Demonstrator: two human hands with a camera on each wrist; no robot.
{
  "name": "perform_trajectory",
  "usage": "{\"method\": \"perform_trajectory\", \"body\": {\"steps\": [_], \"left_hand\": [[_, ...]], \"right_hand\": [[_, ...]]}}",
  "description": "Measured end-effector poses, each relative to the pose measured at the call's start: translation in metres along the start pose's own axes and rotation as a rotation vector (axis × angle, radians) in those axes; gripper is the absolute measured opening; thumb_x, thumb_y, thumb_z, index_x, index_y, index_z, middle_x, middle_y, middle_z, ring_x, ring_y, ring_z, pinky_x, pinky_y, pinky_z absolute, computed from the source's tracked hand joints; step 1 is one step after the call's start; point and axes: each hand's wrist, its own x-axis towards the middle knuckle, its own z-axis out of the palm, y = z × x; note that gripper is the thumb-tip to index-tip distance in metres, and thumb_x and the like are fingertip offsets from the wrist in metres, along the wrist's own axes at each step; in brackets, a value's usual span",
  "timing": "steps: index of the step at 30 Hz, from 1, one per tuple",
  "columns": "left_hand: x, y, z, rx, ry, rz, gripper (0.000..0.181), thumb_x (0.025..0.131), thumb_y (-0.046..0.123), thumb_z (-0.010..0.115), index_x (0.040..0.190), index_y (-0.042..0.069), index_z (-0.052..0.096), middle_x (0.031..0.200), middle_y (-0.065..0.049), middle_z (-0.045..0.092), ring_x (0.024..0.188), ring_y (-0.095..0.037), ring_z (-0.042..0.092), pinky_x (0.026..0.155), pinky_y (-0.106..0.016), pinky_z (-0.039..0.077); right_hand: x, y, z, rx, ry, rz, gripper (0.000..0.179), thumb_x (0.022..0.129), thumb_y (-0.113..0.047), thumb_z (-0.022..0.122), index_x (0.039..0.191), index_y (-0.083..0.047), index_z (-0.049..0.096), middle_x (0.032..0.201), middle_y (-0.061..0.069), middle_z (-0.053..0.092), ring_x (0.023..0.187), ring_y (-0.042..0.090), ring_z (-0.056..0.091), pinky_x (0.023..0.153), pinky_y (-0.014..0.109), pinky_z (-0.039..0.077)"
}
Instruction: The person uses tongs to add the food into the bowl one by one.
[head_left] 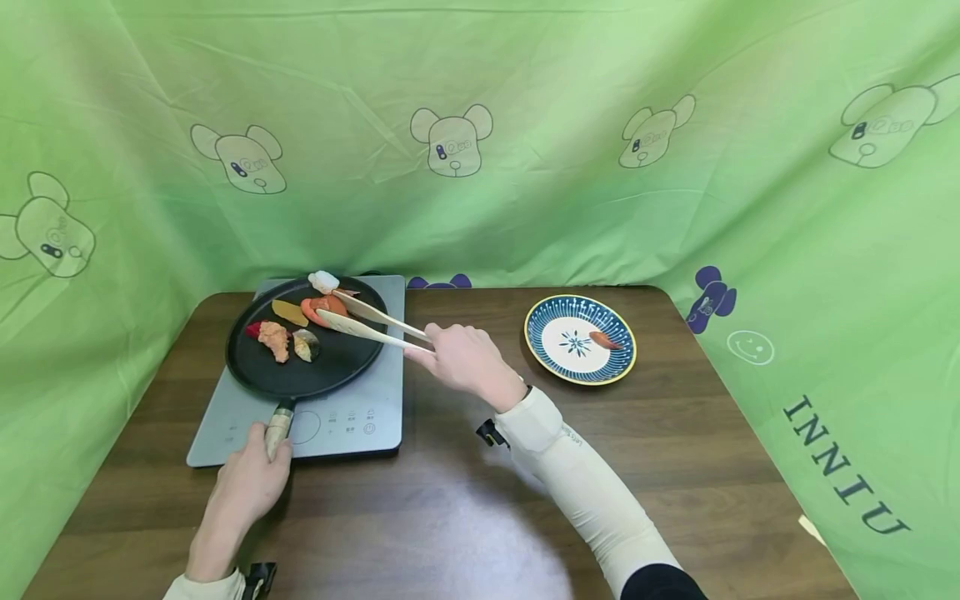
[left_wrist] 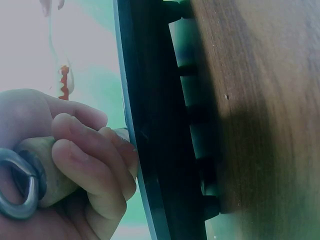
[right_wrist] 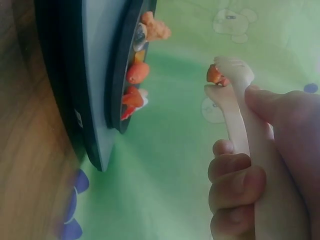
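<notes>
My left hand (head_left: 251, 475) grips the wooden handle (head_left: 277, 431) of a black frying pan (head_left: 341, 367), fingers curled round it in the left wrist view. My right hand (head_left: 467, 357) holds pale wooden tongs (head_left: 367, 329) over the pan's right side. In the right wrist view, a small orange-red food piece (right_wrist: 213, 74) sits between the tong tips, apart from the pan. The pan bears a rounded orange-red piece (right_wrist: 137, 73), a yellow slice (head_left: 289, 312), a pinkish-orange chunk (head_left: 273, 340), a dark-and-yellow piece (head_left: 306, 345) and a white piece (head_left: 323, 282) at the far rim.
Under the pan lies a grey induction cooktop (head_left: 345, 437) on a brown wooden table (head_left: 450, 500). To the right stands a blue-and-white plate (head_left: 555, 362) with one reddish-brown piece (head_left: 604, 340) on it. A green printed curtain (head_left: 525, 225) hangs behind the table and along its sides.
</notes>
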Motion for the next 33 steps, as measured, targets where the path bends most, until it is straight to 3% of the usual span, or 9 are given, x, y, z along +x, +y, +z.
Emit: {"method": "perform_trajectory", "body": {"steps": [22, 33], "left_hand": [[-0.001, 0.0, -0.001, 0.014, 0.005, -0.006, 0.055, 0.098, 0.032, 0.034, 0.135, -0.007, 0.02, 0.075, -0.017, 0.047, 0.056, -0.026, 0.047, 0.046, -0.036, 0.036], [0.0, 0.0, -0.001, 0.019, 0.009, 0.003, 0.055, 0.098, 0.031, 0.035, 0.134, -0.008, 0.021, 0.074, -0.017, 0.048, 0.055, -0.026, 0.048, 0.046, -0.036, 0.036]], "right_hand": [[0.019, -0.029, 0.011, -0.009, -0.063, -0.055, 0.042, 0.094, -0.056, 0.043, 0.086, -0.016, 0.052, 0.062, -0.003, 0.05, 0.052, 0.015, 0.05, 0.046, 0.031, 0.038], [0.03, -0.032, 0.02, -0.018, -0.105, -0.043, 0.042, 0.094, -0.057, 0.043, 0.083, -0.017, 0.052, 0.063, -0.002, 0.051, 0.053, 0.015, 0.051, 0.046, 0.03, 0.038]]}}
